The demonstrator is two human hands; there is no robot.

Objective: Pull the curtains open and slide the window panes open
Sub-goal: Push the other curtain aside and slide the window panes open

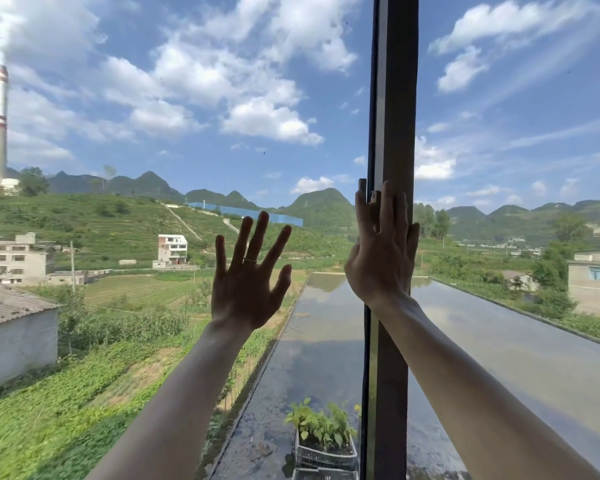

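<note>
Pressing the pane (187, 140), left hand (245, 289) spreads straight fingers (239, 239); right hand (381, 261) lies flat along the frame (397, 98), gripping nothing, likely to slide it.

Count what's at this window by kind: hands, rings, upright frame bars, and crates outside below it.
Hands: 2, the left hand and the right hand
Rings: 1, the ring on the left hand
Frame bars: 1, the frame bar
Crates: 2, the planted crate and the lower crate
Total: 6
</note>
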